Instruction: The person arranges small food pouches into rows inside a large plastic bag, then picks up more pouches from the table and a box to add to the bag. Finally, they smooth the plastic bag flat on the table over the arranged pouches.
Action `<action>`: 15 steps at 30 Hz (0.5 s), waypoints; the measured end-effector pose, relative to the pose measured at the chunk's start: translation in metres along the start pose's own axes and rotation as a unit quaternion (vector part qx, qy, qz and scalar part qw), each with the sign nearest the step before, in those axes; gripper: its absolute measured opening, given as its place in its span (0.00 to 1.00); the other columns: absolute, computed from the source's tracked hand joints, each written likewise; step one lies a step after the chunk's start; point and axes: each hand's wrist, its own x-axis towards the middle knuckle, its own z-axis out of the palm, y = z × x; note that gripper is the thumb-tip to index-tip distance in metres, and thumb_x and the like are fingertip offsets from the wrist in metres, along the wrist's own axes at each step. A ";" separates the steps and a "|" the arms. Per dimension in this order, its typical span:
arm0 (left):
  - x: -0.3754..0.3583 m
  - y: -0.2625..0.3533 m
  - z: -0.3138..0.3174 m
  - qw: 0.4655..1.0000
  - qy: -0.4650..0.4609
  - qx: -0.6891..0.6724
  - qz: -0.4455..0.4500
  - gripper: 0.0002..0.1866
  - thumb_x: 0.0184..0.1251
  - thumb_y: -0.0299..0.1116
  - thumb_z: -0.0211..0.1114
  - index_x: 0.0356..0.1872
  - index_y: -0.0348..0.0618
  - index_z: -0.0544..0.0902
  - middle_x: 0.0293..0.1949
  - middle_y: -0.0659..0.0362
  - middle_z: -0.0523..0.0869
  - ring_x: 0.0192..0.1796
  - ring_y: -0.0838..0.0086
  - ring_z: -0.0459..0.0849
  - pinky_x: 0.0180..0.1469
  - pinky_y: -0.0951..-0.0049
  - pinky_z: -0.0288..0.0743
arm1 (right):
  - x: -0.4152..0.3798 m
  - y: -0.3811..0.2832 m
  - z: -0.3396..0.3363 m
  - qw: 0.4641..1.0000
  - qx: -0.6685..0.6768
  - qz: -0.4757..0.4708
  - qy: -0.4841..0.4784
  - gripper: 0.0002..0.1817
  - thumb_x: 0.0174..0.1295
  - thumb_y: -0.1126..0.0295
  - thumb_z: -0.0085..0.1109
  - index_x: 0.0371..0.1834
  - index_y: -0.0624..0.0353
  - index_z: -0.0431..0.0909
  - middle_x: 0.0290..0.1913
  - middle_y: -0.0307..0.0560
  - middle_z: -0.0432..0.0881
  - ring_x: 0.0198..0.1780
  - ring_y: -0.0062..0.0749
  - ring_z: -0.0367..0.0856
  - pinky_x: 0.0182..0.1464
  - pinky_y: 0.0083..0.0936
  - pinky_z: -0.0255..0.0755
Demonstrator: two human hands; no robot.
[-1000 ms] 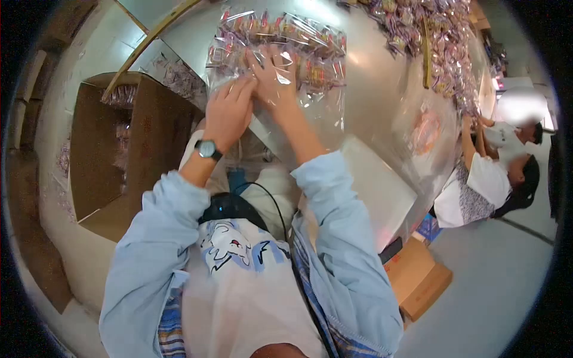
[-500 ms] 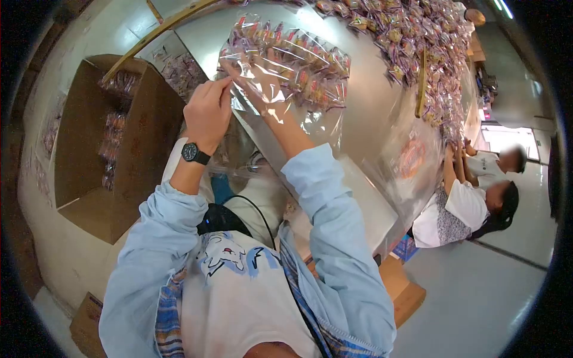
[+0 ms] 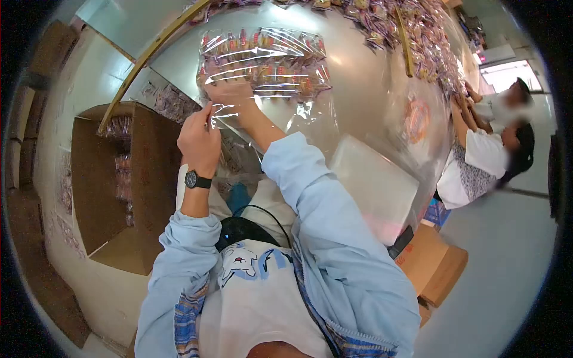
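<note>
A large clear plastic bag [image 3: 268, 71] lies on the metal table, with rows of small wrapped packets [image 3: 280, 42] inside it. My left hand [image 3: 200, 136], with a black watch on its wrist, pinches the bag's open edge at the near left corner. Inside the mouth of the bag, under the film, is my right hand [image 3: 233, 95], beside the nearest row of packets. Glare and film blur its fingers, so its grip cannot be made out.
An open cardboard box [image 3: 161, 173] with packets inside stands at the left. Flat clear bags [image 3: 376, 185] lie at the table's near right. A heap of wrapped packets [image 3: 418, 36] covers the far right, where two other people work. Wooden strips [image 3: 146, 56] edge the table.
The packets in the bag now lie in straighter, flatter rows. My right hand has drawn back towards the bag's mouth. The whole view has shifted.
</note>
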 end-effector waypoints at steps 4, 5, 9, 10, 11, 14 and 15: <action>0.003 0.007 -0.007 1.000 -0.011 -0.011 -0.019 0.09 0.68 0.29 0.69 0.47 0.41 0.89 0.36 0.53 0.89 0.37 0.61 0.87 0.41 0.66 0.80 | 0.003 -0.008 -0.026 0.998 0.029 0.030 -0.056 0.32 0.55 0.55 0.62 0.66 0.52 0.77 0.68 0.61 0.76 0.73 0.60 0.68 0.77 0.67 0.50; 0.004 0.010 -0.009 0.999 -0.014 -0.019 -0.031 0.10 0.67 0.29 0.69 0.47 0.43 0.89 0.36 0.54 0.89 0.38 0.61 0.87 0.42 0.64 0.80 | 0.004 -0.007 -0.031 0.998 0.022 0.034 -0.051 0.34 0.55 0.55 0.62 0.67 0.54 0.75 0.69 0.61 0.75 0.74 0.60 0.66 0.77 0.67 0.49; 0.006 0.009 -0.016 1.000 -0.015 0.006 -0.014 0.07 0.68 0.31 0.69 0.44 0.43 0.89 0.36 0.55 0.88 0.39 0.61 0.86 0.43 0.63 0.80 | -0.011 -0.013 -0.043 0.991 0.007 0.130 -0.029 0.44 0.49 0.58 0.70 0.73 0.60 0.68 0.74 0.55 0.69 0.76 0.57 0.64 0.77 0.61 0.53; 0.007 0.007 -0.019 1.000 -0.011 0.017 -0.001 0.07 0.68 0.31 0.69 0.43 0.43 0.89 0.37 0.55 0.88 0.40 0.60 0.86 0.43 0.63 0.80 | -0.019 -0.007 -0.051 0.989 -0.024 0.137 -0.056 0.46 0.51 0.55 0.71 0.75 0.59 0.66 0.75 0.55 0.68 0.76 0.57 0.64 0.77 0.60 0.53; 0.005 0.005 -0.020 1.000 -0.008 0.025 0.011 0.06 0.68 0.31 0.69 0.43 0.43 0.89 0.37 0.55 0.88 0.41 0.60 0.86 0.44 0.63 0.80 | -0.030 0.000 -0.063 0.984 -0.055 0.144 -0.086 0.48 0.52 0.53 0.71 0.77 0.57 0.64 0.76 0.55 0.67 0.76 0.57 0.65 0.76 0.60 0.54; 0.003 0.005 -0.018 0.999 -0.012 0.032 0.028 0.06 0.68 0.31 0.69 0.42 0.43 0.88 0.39 0.55 0.88 0.44 0.59 0.85 0.46 0.62 0.79 | -0.043 0.020 -0.092 0.961 -0.036 0.255 -0.098 0.51 0.53 0.47 0.72 0.80 0.49 0.61 0.78 0.52 0.65 0.75 0.57 0.65 0.75 0.64 0.53; 0.001 0.006 -0.017 0.999 -0.012 0.030 0.026 0.07 0.68 0.31 0.69 0.42 0.42 0.88 0.39 0.55 0.88 0.43 0.59 0.85 0.46 0.62 0.79 | -0.044 0.026 -0.095 0.959 -0.012 0.247 -0.137 0.51 0.53 0.45 0.72 0.80 0.46 0.61 0.79 0.51 0.65 0.75 0.57 0.65 0.75 0.66 0.52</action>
